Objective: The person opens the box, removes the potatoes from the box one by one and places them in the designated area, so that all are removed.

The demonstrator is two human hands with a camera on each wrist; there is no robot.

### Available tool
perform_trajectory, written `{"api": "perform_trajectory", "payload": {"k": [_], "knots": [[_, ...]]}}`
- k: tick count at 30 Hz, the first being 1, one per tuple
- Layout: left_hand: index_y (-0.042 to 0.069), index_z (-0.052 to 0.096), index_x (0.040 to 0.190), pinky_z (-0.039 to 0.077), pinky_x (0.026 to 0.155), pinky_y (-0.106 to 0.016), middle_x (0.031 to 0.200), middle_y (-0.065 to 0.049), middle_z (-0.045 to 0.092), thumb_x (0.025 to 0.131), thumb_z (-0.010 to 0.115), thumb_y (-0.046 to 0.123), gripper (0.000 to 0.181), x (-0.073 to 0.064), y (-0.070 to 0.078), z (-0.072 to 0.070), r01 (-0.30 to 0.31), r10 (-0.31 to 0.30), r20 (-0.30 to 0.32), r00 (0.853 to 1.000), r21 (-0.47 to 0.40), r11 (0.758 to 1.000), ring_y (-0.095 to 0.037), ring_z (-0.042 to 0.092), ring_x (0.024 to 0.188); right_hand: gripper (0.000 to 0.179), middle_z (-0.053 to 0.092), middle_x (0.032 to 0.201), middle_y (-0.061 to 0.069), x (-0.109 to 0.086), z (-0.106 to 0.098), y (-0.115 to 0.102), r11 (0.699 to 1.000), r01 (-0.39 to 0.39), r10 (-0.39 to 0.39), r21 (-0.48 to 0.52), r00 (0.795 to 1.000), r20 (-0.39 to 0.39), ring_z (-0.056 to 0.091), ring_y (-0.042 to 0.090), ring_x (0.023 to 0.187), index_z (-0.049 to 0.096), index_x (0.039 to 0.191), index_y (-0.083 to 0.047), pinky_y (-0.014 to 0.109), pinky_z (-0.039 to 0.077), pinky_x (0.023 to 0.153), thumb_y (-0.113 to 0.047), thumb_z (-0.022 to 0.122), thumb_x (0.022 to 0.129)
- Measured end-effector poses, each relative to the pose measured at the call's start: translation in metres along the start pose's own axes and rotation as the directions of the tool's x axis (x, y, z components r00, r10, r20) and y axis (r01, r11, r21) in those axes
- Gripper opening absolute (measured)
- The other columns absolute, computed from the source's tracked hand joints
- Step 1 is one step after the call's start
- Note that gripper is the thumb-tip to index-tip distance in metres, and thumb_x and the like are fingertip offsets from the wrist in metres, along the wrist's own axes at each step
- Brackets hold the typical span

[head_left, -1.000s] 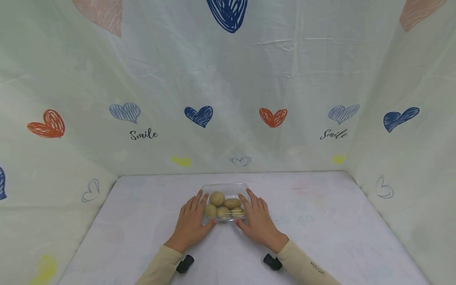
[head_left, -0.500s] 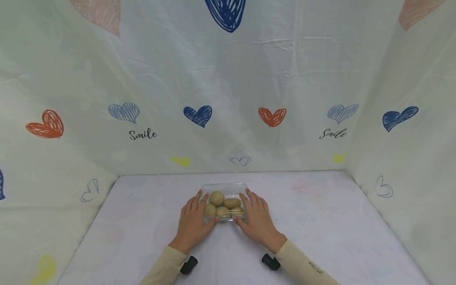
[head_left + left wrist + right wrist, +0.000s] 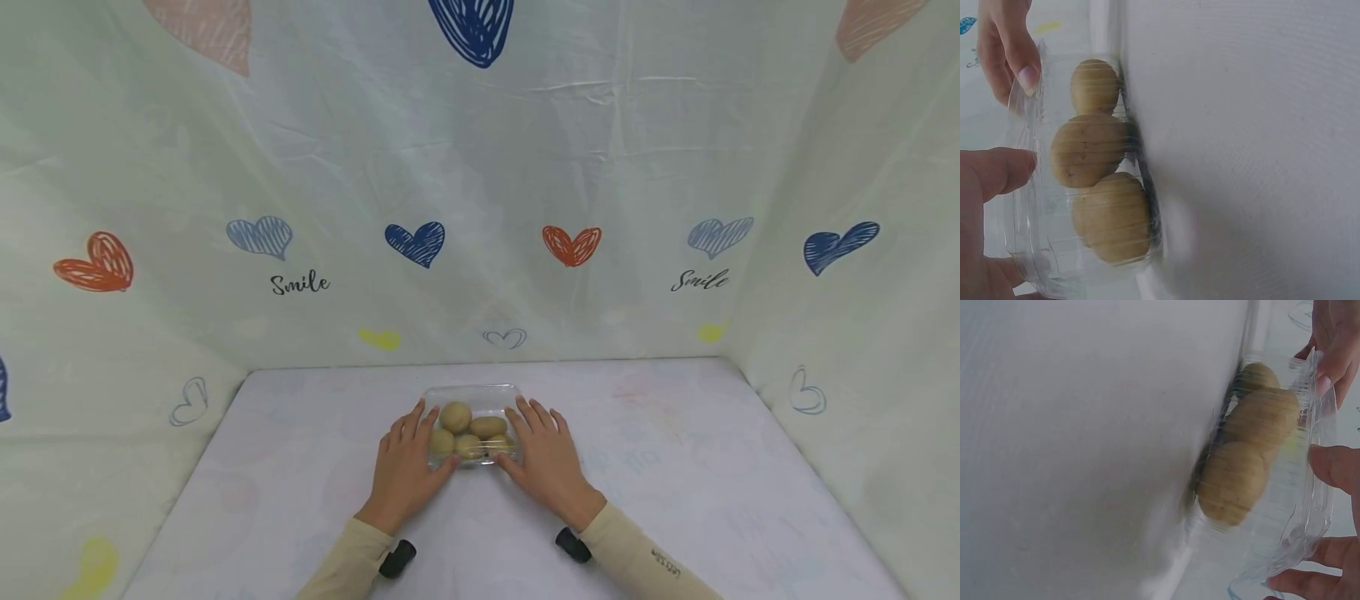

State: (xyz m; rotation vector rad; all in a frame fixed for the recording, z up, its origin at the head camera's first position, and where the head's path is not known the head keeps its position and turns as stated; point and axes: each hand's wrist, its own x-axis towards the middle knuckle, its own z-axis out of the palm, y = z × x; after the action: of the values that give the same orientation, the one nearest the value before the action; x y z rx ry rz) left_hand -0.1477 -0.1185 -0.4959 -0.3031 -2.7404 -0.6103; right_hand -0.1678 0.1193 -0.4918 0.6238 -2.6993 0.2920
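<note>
Directly between your left hand and your right hand lies the clear container with potatoes, its long axis going from left to right. Both hands hold its opposite ends; neither is nearer. Below is the white table, behind it a heart-printed sheet.

The right hand touches the near end of a clear plastic container on a whitish surface, the left hand its far end, with potatoes (at least three) inside.
</note>
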Motion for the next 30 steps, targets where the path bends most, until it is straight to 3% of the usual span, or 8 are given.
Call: {"api": "perform_trajectory", "payload": {"k": [12,20,30], "knots": [[0.001,0.057,0.149,0.046,0.104,-0.065,0.159,-0.023,0.048,0.091,0.077,0.041,0.074,0.0,0.001,-0.003,0.017,-0.016,0.03,0.999,-0.016,1.0,-0.045,0.05,0.135,0.07,0.067,0.142,0.014,0.004,0.003,0.008,0.992,0.054,-0.058,-0.117,0.998,-0.032,0.062,0.032,0.13,0.071,0.132,-0.007,0.049,0.051,0.104,-0.06,0.079,0.086],[0.002,0.057,0.149,0.046,0.103,-0.065,0.16,-0.021,0.047,0.09,0.077,0.042,0.075,-0.001,0.001,-0.005,0.03,-0.029,0.044,0.999,-0.02,0.999,-0.044,0.05,0.135,0.068,0.074,0.128,0.011,0.01,0.005,0.015,0.975,0.134,-0.161,-0.18,0.977,-0.143,0.066,0.031,0.123,0.076,0.116,-0.008,0.045,0.056,0.097,-0.062,0.087,0.076],[0.004,0.055,0.151,0.045,0.103,-0.067,0.162,-0.02,0.044,0.091,0.075,0.044,0.075,-0.001,0.001,-0.006,0.048,-0.045,0.071,0.996,-0.04,0.998,-0.044,0.047,0.138,0.065,0.077,0.122,0.008,0.014,0.002,0.017,0.959,0.174,-0.213,-0.223,0.963,-0.167,0.068,0.028,0.119,0.078,0.11,-0.011,0.042,0.057,0.093,-0.064,0.086,0.074]]}}
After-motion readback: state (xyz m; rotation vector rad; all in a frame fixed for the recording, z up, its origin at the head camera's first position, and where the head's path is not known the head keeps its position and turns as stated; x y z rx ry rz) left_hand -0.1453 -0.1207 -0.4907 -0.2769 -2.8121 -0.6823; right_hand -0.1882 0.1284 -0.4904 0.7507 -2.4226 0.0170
